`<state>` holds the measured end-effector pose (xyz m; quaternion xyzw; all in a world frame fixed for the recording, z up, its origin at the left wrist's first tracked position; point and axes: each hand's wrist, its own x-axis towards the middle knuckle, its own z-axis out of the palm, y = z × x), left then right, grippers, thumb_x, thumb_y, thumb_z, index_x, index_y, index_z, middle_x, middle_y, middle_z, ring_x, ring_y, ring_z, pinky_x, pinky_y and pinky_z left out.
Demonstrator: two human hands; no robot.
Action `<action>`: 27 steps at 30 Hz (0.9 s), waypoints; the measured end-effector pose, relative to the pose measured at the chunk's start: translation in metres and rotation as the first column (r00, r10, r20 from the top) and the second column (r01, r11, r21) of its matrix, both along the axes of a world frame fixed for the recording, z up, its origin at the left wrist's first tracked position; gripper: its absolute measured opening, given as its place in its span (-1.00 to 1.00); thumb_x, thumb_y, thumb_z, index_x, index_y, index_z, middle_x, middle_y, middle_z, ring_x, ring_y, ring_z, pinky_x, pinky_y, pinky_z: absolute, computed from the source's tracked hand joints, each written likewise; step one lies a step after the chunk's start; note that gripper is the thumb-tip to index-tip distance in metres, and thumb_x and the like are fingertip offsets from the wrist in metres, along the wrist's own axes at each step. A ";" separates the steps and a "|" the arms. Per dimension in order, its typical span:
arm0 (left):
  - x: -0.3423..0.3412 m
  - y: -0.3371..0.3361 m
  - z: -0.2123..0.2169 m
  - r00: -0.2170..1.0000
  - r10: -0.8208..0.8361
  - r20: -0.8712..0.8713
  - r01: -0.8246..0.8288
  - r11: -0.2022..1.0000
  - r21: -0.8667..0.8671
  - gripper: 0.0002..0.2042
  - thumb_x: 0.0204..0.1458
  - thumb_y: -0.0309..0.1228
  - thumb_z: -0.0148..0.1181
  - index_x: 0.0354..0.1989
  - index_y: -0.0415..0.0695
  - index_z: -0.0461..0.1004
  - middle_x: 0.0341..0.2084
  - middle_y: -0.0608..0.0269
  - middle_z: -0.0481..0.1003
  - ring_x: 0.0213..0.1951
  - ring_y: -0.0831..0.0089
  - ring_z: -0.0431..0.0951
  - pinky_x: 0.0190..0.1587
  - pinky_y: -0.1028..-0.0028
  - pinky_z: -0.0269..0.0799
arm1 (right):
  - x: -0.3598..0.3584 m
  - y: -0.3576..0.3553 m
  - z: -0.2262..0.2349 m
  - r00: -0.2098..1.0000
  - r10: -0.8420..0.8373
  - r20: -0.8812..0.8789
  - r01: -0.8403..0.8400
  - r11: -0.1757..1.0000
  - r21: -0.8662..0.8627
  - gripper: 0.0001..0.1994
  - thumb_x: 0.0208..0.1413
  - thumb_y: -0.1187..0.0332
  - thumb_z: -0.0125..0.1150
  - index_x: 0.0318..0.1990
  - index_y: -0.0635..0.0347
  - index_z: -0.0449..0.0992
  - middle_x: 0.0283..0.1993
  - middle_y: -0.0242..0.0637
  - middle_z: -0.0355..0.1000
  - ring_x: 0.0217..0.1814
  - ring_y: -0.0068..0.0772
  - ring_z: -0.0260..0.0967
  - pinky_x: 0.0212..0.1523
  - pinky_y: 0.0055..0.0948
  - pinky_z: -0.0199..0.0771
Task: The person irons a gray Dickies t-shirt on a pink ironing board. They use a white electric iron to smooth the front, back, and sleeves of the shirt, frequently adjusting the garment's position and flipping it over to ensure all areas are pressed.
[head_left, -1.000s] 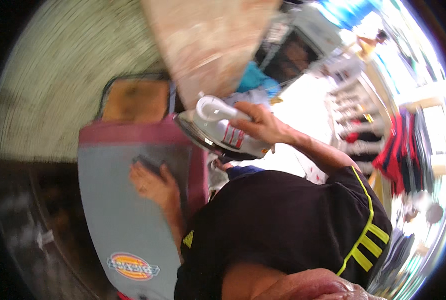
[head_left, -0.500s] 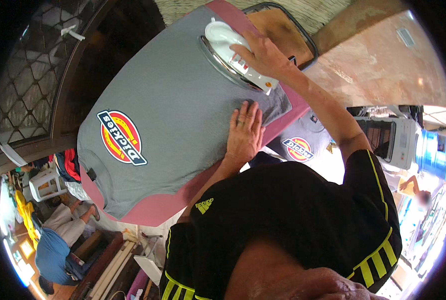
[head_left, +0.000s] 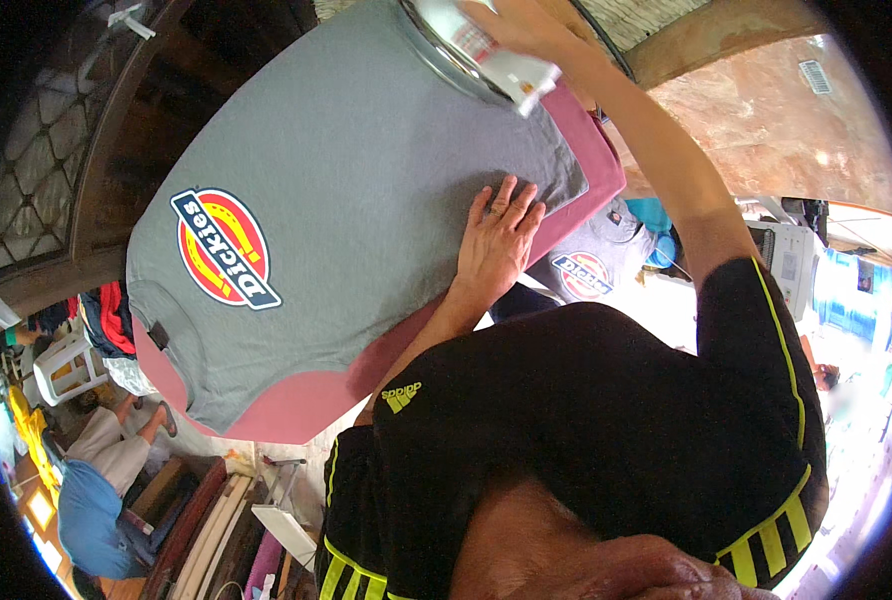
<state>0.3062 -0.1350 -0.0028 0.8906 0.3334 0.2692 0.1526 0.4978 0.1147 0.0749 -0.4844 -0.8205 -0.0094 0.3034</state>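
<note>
A grey T-shirt (head_left: 366, 180) with a red, yellow and dark blue printed badge lies spread over a pink-covered ironing board (head_left: 311, 405). At the far right part of the shirt, my right hand (head_left: 531, 28) is closed around the handle of a white iron (head_left: 518, 76) with a shiny metal rim. The iron is blurred and its front end is cut off by the upper edge, so whether its sole touches the cloth is hard to tell. My left hand (head_left: 501, 240) rests flat on the shirt near the board's close edge, fingers spread, bare of any object.
Another grey printed T-shirt (head_left: 606, 240) lies beyond the board's right edge. A dark metal grille (head_left: 41, 185) borders the left. At lower left are a white plastic stool (head_left: 71, 368), a person in blue (head_left: 96, 515) and long boards (head_left: 211, 530). Another person is partly visible at far right.
The iron has moved farther away with my right hand, partly out of the picture. My left hand stays flat on the shirt, and the whole view has shifted slightly.
</note>
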 end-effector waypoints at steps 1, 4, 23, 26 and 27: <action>0.000 0.000 -0.002 1.000 -0.017 0.022 0.017 1.000 0.019 -0.69 0.12 -0.31 0.19 0.04 -0.03 0.56 0.20 0.25 0.41 0.34 0.22 0.25 0.36 0.08 0.07 | 0.010 -0.020 0.001 0.997 0.057 0.051 -0.063 0.990 0.125 -0.58 0.29 0.10 0.09 0.08 0.28 0.42 -0.27 0.06 0.52 -0.26 0.01 0.52 -0.18 -0.15 0.49; 0.001 -0.002 -0.006 0.991 -0.041 0.130 0.038 0.999 0.022 -0.75 0.09 -0.34 0.21 -0.06 -0.09 0.58 0.06 0.26 0.53 0.24 0.25 0.38 0.32 0.13 0.16 | 0.006 -0.116 0.039 0.971 -0.236 -0.034 0.210 0.914 -0.348 -0.58 0.30 0.08 0.06 0.09 0.26 0.44 -0.27 0.03 0.53 -0.22 -0.05 0.51 -0.13 -0.17 0.46; 0.026 -0.020 0.002 0.761 0.644 -0.081 -0.632 0.763 0.137 -0.35 0.16 -0.09 0.07 0.31 -0.30 0.20 0.38 -0.19 0.05 0.39 -0.24 0.01 0.30 -0.23 -0.04 | -0.027 -0.016 0.053 0.987 -0.147 -0.064 0.083 0.810 -0.581 -0.48 0.24 0.02 0.03 -0.20 0.50 0.51 -0.24 0.25 0.53 -0.36 0.11 0.55 -0.27 -0.04 0.53; 0.025 -0.025 -0.006 0.711 0.693 -0.121 -0.674 0.720 0.162 -0.33 0.16 -0.08 0.04 0.33 -0.31 0.16 0.40 -0.19 0.02 0.40 -0.25 -0.01 0.31 -0.26 -0.08 | 0.007 -0.077 0.025 0.995 0.087 -0.040 -0.095 0.939 -0.330 -0.50 0.24 0.01 0.07 -0.21 0.44 0.52 -0.24 0.23 0.52 -0.28 0.22 0.52 -0.22 0.00 0.50; 0.029 -0.025 -0.006 0.719 0.686 -0.110 -0.668 0.726 0.161 -0.33 0.16 -0.07 0.04 0.34 -0.31 0.16 0.41 -0.19 0.01 0.40 -0.25 -0.01 0.31 -0.26 -0.09 | 0.032 -0.089 -0.002 0.974 0.193 -0.122 -0.208 0.971 -0.120 -0.50 0.23 -0.01 0.09 -0.21 0.41 0.52 -0.25 0.23 0.52 -0.24 0.27 0.50 -0.20 0.02 0.48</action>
